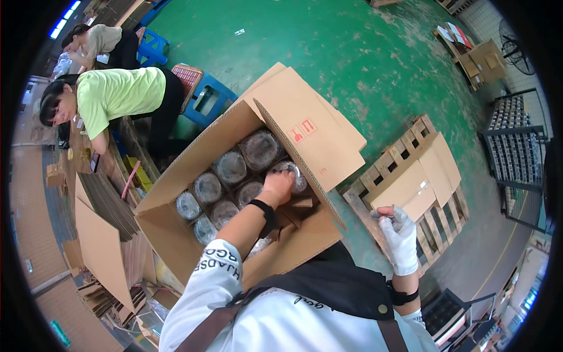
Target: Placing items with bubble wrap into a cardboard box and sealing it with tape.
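An open cardboard box (170, 226) stands before me, holding several round items wrapped in clear plastic, set in rows between cardboard dividers (291, 215). My left hand (278, 186) reaches into it, a dark band on the wrist. Its fingers curl down against a plastic-wrapped round item (299, 180) near the far right side; the fingertips are partly hidden. Outside the box on the right, my right hand (399, 232) is raised in a white glove with bare fingertips. Its fingers are bent in toward the thumb, and nothing shows in them.
Flat cardboard sheets (337, 132) lie just past the box. On the right, a wooden pallet (404, 149) carries more cardboard (419, 185). Stacked cardboard (99, 234) leans at left. Two people sit along a bench at upper left, near blue stools (214, 100). A rack (513, 141) stands far right.
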Tool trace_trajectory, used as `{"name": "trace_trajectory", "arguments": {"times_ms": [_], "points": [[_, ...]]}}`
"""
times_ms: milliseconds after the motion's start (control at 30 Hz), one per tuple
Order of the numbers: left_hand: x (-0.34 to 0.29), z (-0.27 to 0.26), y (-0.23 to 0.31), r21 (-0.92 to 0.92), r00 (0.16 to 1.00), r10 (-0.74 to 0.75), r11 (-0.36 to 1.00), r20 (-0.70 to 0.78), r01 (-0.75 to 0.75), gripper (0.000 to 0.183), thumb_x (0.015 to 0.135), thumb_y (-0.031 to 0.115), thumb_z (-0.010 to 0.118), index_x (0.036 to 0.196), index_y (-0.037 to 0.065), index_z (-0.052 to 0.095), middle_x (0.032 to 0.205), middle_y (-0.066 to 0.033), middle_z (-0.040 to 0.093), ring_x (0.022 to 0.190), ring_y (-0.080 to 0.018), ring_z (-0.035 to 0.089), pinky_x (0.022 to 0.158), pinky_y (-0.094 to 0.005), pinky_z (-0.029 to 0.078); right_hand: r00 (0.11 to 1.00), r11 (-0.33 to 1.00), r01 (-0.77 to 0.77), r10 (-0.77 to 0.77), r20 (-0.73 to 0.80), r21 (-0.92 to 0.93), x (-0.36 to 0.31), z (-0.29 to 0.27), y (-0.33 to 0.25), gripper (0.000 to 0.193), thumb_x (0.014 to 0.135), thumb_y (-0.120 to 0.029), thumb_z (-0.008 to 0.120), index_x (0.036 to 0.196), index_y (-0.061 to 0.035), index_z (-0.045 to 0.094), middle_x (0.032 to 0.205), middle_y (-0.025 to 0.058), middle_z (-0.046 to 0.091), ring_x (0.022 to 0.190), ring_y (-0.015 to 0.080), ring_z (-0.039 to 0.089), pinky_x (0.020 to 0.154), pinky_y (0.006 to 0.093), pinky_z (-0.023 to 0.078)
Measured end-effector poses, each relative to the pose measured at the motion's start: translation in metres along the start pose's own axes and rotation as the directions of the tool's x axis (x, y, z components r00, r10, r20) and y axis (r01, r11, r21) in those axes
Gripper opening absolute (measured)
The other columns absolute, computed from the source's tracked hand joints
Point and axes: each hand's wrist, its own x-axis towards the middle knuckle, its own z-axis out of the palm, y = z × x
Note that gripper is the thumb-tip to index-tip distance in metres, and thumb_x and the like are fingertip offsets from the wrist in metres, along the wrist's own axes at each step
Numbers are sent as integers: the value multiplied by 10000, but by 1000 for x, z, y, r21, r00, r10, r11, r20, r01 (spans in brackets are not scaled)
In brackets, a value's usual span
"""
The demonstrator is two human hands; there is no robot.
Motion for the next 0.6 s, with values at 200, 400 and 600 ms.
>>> {"name": "trace_trajectory", "arguments": {"times_ms": [200,400,600], "points": [[-13,-6,-2,45,985,23,999,-173,-16,268,673,157,644,886,66,509,918,-91,549,938,-283,573,767,-386,449,997,1000,-24,25,-72,8,-5,-8,26,171,904,0,521,1055,51,581,953,111,664,914,163,628,857,274,477],[0,-5,15,-25,967,-211,976,141,216,386,710,195,621,1048,19,557,1040,-137,554,1021,-305,550,844,-395,456,1000,997,-19,19,-6,-72,-13,-5,23,182,894,-9,528,1053,41,600,950,83,670,857,104,600,781,223,459],[-32,-26,53,-634,684,163,571,711,522,352,863,267,533,991,-40,648,929,-297,629,883,-389,628,814,-443,492,992,1000,8,-6,-127,12,-25,-22,33,167,888,0,527,1031,36,606,960,81,672,860,107,599,783,221,453]]}}
